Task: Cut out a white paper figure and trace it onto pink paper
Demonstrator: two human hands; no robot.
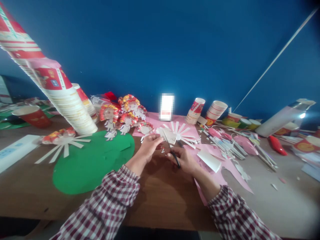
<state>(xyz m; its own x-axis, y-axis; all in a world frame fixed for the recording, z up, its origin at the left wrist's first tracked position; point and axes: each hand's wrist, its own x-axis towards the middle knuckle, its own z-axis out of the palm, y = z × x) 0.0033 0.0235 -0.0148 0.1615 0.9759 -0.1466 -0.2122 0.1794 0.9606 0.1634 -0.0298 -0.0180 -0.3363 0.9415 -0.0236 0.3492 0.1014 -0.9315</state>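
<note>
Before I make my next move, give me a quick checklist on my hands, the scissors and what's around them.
1. Scissors in the right hand: ok, gripped at the handle end.
2. Left hand well away from the blades: not ok, its fingertips are close beside them.
3. Pale paper pinched in the left hand: cannot tell, it shows just beyond the fingertips.
4. Green sheet out from under both hands: ok, it lies to their left.
5. Tall cup stack standing straight: cannot tell, it looks slanted, but the view is warped there.
</note>
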